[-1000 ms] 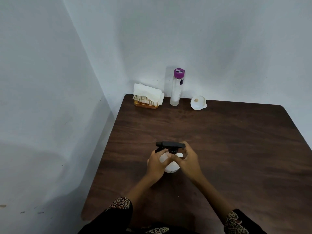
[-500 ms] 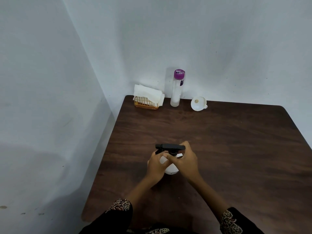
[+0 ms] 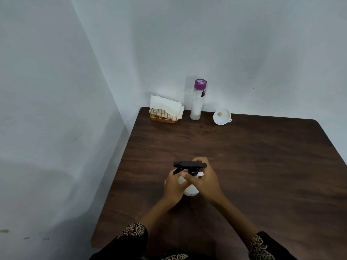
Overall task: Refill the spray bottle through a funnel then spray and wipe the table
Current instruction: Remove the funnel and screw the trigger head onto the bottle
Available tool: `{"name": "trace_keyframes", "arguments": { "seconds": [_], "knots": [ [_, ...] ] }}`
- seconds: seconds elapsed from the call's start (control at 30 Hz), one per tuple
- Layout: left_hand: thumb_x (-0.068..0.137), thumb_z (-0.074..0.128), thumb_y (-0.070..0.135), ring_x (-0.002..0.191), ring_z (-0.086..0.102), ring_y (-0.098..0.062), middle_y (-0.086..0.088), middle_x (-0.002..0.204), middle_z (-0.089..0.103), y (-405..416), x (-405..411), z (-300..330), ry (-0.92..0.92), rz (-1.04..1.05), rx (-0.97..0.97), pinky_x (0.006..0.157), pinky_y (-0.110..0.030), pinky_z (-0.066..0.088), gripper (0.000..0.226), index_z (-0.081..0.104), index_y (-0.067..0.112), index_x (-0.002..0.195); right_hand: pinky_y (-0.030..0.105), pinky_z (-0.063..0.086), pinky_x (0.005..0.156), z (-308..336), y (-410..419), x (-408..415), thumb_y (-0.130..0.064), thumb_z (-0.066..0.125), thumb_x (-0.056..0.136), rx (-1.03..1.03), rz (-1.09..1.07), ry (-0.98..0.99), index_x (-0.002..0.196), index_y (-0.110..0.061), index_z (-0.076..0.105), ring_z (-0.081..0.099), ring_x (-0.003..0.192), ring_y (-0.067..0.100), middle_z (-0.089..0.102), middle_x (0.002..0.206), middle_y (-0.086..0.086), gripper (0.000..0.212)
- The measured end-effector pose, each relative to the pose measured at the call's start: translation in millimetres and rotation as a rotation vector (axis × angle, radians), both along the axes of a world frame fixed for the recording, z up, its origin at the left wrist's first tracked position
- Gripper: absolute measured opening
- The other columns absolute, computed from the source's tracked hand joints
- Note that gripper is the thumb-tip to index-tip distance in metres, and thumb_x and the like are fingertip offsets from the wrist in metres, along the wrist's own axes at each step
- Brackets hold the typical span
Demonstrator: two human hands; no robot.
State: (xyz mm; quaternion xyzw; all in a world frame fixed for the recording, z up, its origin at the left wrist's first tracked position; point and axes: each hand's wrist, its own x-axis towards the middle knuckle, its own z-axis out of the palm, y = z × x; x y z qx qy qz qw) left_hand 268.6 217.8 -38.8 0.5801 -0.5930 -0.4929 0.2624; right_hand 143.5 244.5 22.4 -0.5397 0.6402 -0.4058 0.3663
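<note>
Corner of a pale, bare-walled room; a dark brown wood-grain table (image 3: 253,156) pushed into the angle of the two walls.

The round white plastic spray bottle (image 3: 190,191) stood upright on the near-centre of the table, its black trigger head (image 3: 189,164) seated on the neck, nozzle pointing left. The left hand (image 3: 175,186) curled round the bottle's left shoulder, holding the body. The right hand (image 3: 203,180) wrapped its fingers about the black collar just under the trigger head, thumb to the front. Judged as the unscrewing step: cap not yet off, nothing poured.

Well apart, along the far edge by the wall: a small white plastic funnel (image 3: 222,116) lying tipped, mouth toward the camera; to its left a tall clear bottle with a purple lid (image 3: 197,102), standing; left again, a gold wire holder stuffed with white paper napkins (image 3: 165,110) in the corner.

Risks from here, as judgement:
- The body looked smooth and rounded; if the left hand's hold was loose, the bottle might have turned with the collar and the cap stayed on.
- Too hard a twist could have tilted the bottle; any liquid left inside would spill. Level inside could not be told.
- The dip tube, hidden, would likely come out wet and drip on the table.
- Funnel and refill bottle were a long reach away; leaning over the opened bottle could have knocked it down.
- The tall bottle looked narrow and easy to topple.
</note>
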Motion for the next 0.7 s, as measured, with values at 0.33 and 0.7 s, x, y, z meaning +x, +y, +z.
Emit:
{"name": "trace_keyframes", "arguments": {
  "seconds": [0.33, 0.7],
  "knots": [
    [0.068, 0.054, 0.071, 0.114, 0.053, -0.006, 0.008, 0.118, 0.063, 2.3, -2.2, -10.0, -0.029, -0.009, -0.063, 0.097, -0.043, 0.047, 0.058, 0.067, 0.033, 0.11, 0.022, 0.05, 0.063, 3.5, 0.4, 6.2, -0.037, 0.082, 0.067, 0.002, -0.128, 0.052, 0.076, -0.029, 0.043, 0.06, 0.076, 0.004, 0.061, 0.079, -0.01, 0.04],
    [0.06, 0.051, 0.07, 0.121, 0.041, -0.003, 0.006, 0.131, 0.054, 8.3, -3.1, 12.7, 0.039, -0.017, -0.071, 0.101, -0.023, 0.032, 0.074, 0.064, 0.026, 0.119, 0.031, 0.053, 0.073, 5.2, 5.0, -0.5, -0.025, 0.08, 0.071, -0.003, -0.08, -0.061, 0.083, -0.018, 0.051, 0.064, 0.086, 0.013, 0.066, 0.087, -0.003, 0.033]
  ]
}}
